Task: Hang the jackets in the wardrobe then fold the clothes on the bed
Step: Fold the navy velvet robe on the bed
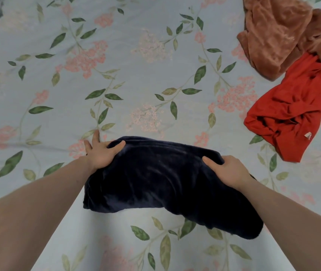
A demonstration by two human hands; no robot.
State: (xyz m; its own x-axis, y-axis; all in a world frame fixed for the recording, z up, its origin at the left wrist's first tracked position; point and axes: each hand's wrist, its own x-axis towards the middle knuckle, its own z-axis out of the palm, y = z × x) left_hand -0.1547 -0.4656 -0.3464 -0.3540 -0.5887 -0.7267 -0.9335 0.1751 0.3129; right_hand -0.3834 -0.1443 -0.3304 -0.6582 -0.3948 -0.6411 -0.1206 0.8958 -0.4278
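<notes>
A folded navy garment of plush fabric is seen in the near middle of the bed, lying across a pale blue sheet printed with pink flower clusters and green leaves. Its left end is gripped by the left hand: the thumb is laid over the top of the fabric, while the other fingers are spread beside and under the edge, against the sheet. Its right end is held by the right hand, whose thumb is pressed on top and whose other fingers are curled over the far edge, out of sight. A crumpled red garment is found at the right side of the bed, well apart from the navy one; a small pale label is sewn near its lower edge, but no writing on it can be read. A rumpled brown plush garment is placed at the upper right, overlapping the red one's top.
</notes>
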